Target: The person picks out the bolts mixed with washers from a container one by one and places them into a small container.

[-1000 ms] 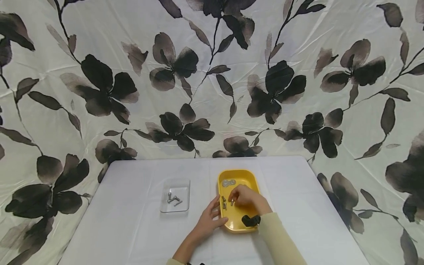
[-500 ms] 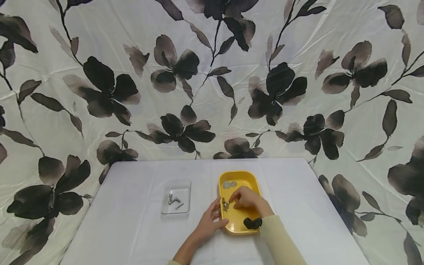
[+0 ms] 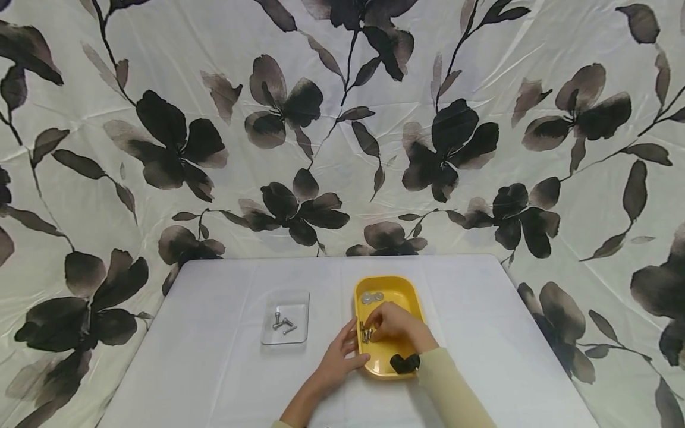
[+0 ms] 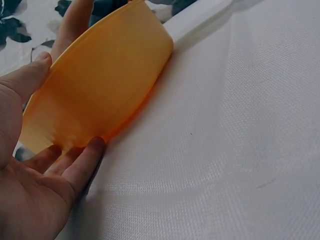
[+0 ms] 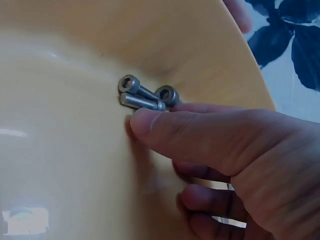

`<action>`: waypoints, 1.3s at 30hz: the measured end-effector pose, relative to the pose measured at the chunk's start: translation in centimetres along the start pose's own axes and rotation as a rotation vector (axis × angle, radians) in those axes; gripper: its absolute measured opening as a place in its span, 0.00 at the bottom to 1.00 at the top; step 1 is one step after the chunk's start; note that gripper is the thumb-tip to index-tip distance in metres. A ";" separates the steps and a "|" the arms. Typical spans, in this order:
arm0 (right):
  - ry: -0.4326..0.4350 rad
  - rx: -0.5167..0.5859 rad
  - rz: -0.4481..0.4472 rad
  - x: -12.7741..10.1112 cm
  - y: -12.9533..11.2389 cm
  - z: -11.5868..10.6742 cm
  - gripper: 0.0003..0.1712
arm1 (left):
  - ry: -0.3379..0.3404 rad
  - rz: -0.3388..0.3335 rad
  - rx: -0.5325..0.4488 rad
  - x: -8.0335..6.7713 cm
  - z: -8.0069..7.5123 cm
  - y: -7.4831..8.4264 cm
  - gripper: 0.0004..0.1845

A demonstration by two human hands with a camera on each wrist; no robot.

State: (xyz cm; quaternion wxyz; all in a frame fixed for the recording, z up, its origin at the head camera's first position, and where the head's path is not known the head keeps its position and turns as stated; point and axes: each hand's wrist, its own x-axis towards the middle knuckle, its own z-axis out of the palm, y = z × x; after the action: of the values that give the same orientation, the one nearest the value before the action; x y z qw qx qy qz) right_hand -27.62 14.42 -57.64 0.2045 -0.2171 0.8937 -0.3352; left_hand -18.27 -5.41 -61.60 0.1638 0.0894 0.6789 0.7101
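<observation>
A yellow tray (image 3: 412,297) lies on the white table. My left hand (image 3: 338,355) rests against its left side; in the left wrist view the thumb (image 4: 27,77) lies by the rim and straight fingers (image 4: 82,160) touch the foot of the tray wall (image 4: 105,90). My right hand (image 3: 395,323) is inside the tray. Its thumb tip (image 5: 145,125) touches a small cluster of steel socket-head bolts (image 5: 142,97), with the other fingers (image 5: 205,200) curled underneath. No finger opposes the thumb on a bolt. The bolts (image 3: 365,333) sit at the tray's left wall.
Two flat washers (image 3: 370,296) lie at the tray's far end. A clear square dish (image 3: 285,326) with three bolts stands to the left of the tray. A black object (image 3: 405,362) sits at my right wrist. Flowered cloth hangs behind and beside the table.
My right hand has slid left inside the tray, from its middle to the bolts by the left wall. The left hand has stayed against the tray.
</observation>
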 end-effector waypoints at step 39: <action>0.068 0.043 0.004 0.0 0.1 -1.0 0.02 | -0.008 0.007 0.002 -0.5 0.0 0.4 0.46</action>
State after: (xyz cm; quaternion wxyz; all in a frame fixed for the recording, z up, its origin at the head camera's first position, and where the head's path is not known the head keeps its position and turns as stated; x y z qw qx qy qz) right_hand -28.19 14.99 -56.98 0.1794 -0.1994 0.8932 -0.3608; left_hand -17.89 -5.63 -61.18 0.1640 0.0949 0.6786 0.7097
